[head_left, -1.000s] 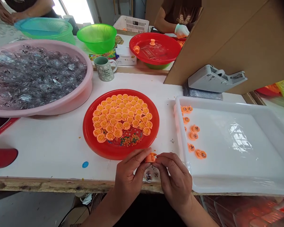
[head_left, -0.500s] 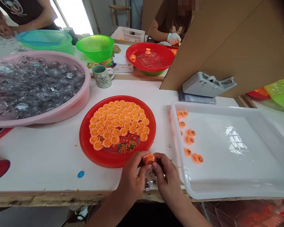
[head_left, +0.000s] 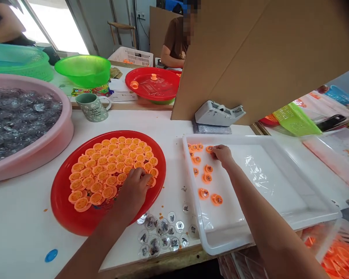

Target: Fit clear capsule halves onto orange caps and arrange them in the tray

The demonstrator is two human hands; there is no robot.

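Note:
A round red tray (head_left: 61,209) holds many small orange cup-shaped pieces (head_left: 110,168), their yellowish round faces up. My left hand (head_left: 136,185) reaches over its right side, fingers curled and closed on one of these pieces at the edge of the group. In the white rectangular tray (head_left: 279,211), several orange pieces with dark-printed clear tops (head_left: 216,199) stand near the left wall. My right hand (head_left: 223,155) pinches one orange cup-shaped piece (head_left: 209,149) near the far-left corner. Between the trays lie loose clear discs with dark prints (head_left: 164,225).
A pink basin (head_left: 66,116) full of clear parts stands left. Behind are a mug (head_left: 93,107), a green bowl (head_left: 84,71), another red tray (head_left: 154,87) and a tape dispenser (head_left: 218,113) before a cardboard panel (head_left: 235,58). A person (head_left: 174,42) sits beyond.
My hands, together on an orange piece before, have parted: the right has gone into the white tray with a piece, the left over the red tray. The view has swung right.

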